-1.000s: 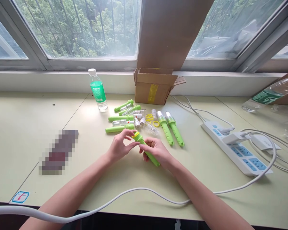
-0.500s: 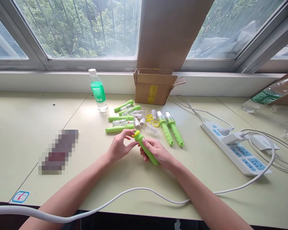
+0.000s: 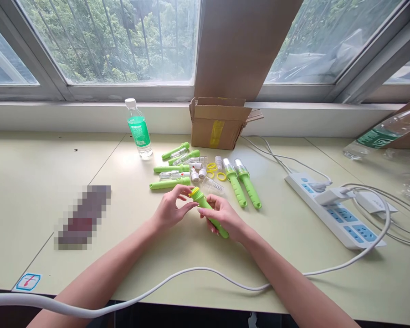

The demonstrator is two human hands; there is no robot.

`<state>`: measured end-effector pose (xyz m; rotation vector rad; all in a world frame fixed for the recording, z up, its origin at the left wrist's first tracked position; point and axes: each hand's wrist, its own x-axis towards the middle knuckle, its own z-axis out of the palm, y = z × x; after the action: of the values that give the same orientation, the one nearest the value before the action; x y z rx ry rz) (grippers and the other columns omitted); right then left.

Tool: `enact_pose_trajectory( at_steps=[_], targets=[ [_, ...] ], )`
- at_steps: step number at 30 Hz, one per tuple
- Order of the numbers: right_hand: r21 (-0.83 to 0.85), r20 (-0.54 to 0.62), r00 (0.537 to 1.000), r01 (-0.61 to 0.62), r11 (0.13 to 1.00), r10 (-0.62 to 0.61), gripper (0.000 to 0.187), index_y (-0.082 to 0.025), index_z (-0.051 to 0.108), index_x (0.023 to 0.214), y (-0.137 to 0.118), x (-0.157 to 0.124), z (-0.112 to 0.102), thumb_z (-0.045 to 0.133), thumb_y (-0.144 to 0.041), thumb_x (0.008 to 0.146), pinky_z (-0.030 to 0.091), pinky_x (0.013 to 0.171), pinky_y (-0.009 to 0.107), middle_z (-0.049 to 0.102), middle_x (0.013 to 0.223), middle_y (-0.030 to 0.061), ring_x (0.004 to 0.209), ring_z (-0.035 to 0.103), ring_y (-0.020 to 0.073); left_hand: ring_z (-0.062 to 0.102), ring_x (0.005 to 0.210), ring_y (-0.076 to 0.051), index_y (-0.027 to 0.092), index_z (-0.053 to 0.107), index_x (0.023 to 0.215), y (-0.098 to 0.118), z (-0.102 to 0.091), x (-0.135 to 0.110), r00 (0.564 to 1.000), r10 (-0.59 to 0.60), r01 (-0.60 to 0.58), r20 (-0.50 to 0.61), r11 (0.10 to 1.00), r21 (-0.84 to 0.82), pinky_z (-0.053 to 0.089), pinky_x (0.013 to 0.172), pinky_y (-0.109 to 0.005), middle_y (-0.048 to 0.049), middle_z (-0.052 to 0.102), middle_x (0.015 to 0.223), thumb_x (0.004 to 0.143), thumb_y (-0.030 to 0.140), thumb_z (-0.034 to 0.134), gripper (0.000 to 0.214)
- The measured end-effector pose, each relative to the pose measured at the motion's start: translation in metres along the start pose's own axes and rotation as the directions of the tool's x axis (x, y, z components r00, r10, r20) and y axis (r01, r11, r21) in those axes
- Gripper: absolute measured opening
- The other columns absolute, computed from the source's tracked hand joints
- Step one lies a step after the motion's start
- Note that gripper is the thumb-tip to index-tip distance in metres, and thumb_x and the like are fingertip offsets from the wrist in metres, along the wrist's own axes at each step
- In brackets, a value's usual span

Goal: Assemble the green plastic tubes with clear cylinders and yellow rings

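With L hand (image 3: 172,207), touching index fingertip (or v. nearly) to yellow ring (image 3: 194,191) on upper end of green handle (image 3: 202,199); reaching thumb to side just below, but can't tell if a full pinch. With R hand (image 3: 225,214), gripping same handle along its length, thumb laid across top, fingers curled round underneath.

Changed vs. half a sec ago: R thumb now across handle, no longer pointing up along it. Prob. a small roll or re-grip (only a guess from so slight a shift), w/ work at ringed end apparently ongoing and no new part picked up.

Pose: forearms angled in from near edge, converging, wrists low over tabletop (image 3: 140,269). Handle slanted between both hands, ringed end away & L, tail end near & R.

Just beyond: loose green handles (image 3: 171,183), white caps (image 3: 194,174), spare yellow rings (image 3: 221,176), clear tube (image 3: 213,184). To R of those, two clear-topped green sticks (image 3: 235,182), side by side. Farther out: cardboard box (image 3: 218,127), bottle w/ green label (image 3: 139,130), power strip (image 3: 336,216).
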<state>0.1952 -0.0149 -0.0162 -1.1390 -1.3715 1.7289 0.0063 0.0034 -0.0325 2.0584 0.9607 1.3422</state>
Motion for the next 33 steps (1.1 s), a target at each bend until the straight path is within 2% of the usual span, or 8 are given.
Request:
enact_pose_trajectory(
  at_steps=[6, 12, 15, 20, 25, 28, 30, 33],
  targets=[
    [0.047, 0.013, 0.999, 0.031, 0.998, -0.031, 0.032, -0.018, 0.052, 0.083, 0.002, 0.002, -0.001, 0.068, -0.044, 0.076, 0.042, 0.032, 0.020, 0.060, 0.075, 0.0002, 0.044, 0.058, 0.0110, 0.067, 0.076, -0.014, 0.018, 0.053, 0.093, 0.001, -0.002, 0.000, 0.999, -0.013, 0.015, -0.030, 0.999, 0.040, 0.060, 0.069, -0.031, -0.0056, 0.068, 0.098, 0.077, 0.024, 0.070, 0.025],
    [0.089, 0.046, 0.997, 0.054, 0.995, -0.058, 0.029, -0.016, 0.057, 0.083, 0.003, 0.004, -0.004, 0.064, -0.043, 0.080, 0.050, 0.045, 0.025, 0.062, 0.074, 0.0024, 0.050, 0.059, 0.0117, 0.065, 0.092, -0.017, 0.019, 0.051, 0.108, 0.005, -0.006, 0.001, 0.998, 0.010, -0.009, 0.067, 1.000, -0.007, 0.059, 0.075, -0.033, -0.0085, 0.065, 0.108, 0.078, 0.020, 0.066, 0.033],
    [0.084, 0.069, 0.995, 0.061, 0.995, -0.067, 0.029, -0.015, 0.058, 0.082, 0.001, 0.004, -0.005, 0.062, -0.044, 0.082, 0.049, 0.048, 0.025, 0.062, 0.073, 0.0025, 0.051, 0.058, 0.0113, 0.065, 0.094, -0.018, 0.019, 0.049, 0.112, 0.005, -0.006, 0.001, 0.996, 0.020, -0.020, 0.089, 1.000, -0.005, 0.059, 0.075, -0.033, -0.0086, 0.064, 0.109, 0.079, 0.020, 0.066, 0.037],
    [0.017, 0.114, 0.991, 0.064, 0.998, -0.065, 0.033, -0.015, 0.060, 0.079, -0.003, 0.001, -0.004, 0.055, -0.046, 0.086, 0.045, 0.046, 0.022, 0.060, 0.071, 0.0023, 0.050, 0.055, 0.0095, 0.067, 0.092, -0.017, 0.020, 0.051, 0.103, 0.001, -0.004, 0.001, 0.999, 0.024, -0.026, 0.045, 0.999, 0.029, 0.060, 0.076, -0.033, -0.0083, 0.065, 0.114, 0.081, 0.018, 0.063, 0.025],
    [-0.043, 0.127, 0.990, 0.074, 0.996, -0.068, 0.034, -0.017, 0.059, 0.087, -0.007, 0.000, -0.003, 0.049, -0.049, 0.089, 0.040, 0.042, 0.020, 0.063, 0.085, 0.0039, 0.048, 0.053, 0.0071, 0.068, 0.084, -0.015, 0.020, 0.052, 0.101, -0.002, -0.003, 0.000, 1.000, 0.031, -0.031, 0.002, 0.999, 0.041, 0.061, 0.074, -0.033, -0.0072, 0.067, 0.111, 0.080, 0.019, 0.066, 0.025],
    [-0.067, 0.126, 0.990, 0.063, 0.996, -0.054, 0.035, -0.018, 0.057, 0.091, -0.008, -0.001, -0.002, 0.046, -0.051, 0.089, 0.039, 0.039, 0.019, 0.063, 0.084, 0.0029, 0.045, 0.052, 0.0062, 0.068, 0.084, -0.015, 0.020, 0.053, 0.102, -0.002, -0.002, -0.001, 1.000, 0.023, -0.023, -0.016, 1.000, 0.022, 0.061, 0.074, -0.033, -0.0073, 0.067, 0.109, 0.080, 0.020, 0.066, 0.027],
    [-0.082, 0.102, 0.994, 0.040, 0.996, -0.032, 0.034, -0.018, 0.055, 0.089, -0.007, -0.001, -0.001, 0.050, -0.052, 0.087, 0.037, 0.036, 0.019, 0.062, 0.078, 0.0010, 0.041, 0.050, 0.0056, 0.069, 0.084, -0.016, 0.020, 0.052, 0.102, -0.001, -0.001, -0.001, 1.000, 0.019, -0.019, -0.016, 1.000, 0.015, 0.061, 0.074, -0.033, -0.0073, 0.067, 0.108, 0.080, 0.020, 0.066, 0.026],
    [-0.074, -0.017, 1.000, 0.013, 0.997, -0.014, 0.035, -0.020, 0.051, 0.088, -0.003, -0.001, 0.002, 0.067, -0.049, 0.075, 0.034, 0.031, 0.019, 0.058, 0.067, -0.0040, 0.035, 0.047, 0.0064, 0.070, 0.082, -0.016, 0.019, 0.052, 0.100, 0.001, 0.000, -0.001, 1.000, 0.011, -0.010, -0.015, 1.000, 0.017, 0.061, 0.071, -0.032, -0.0080, 0.068, 0.108, 0.080, 0.020, 0.066, 0.024]
  ],
)
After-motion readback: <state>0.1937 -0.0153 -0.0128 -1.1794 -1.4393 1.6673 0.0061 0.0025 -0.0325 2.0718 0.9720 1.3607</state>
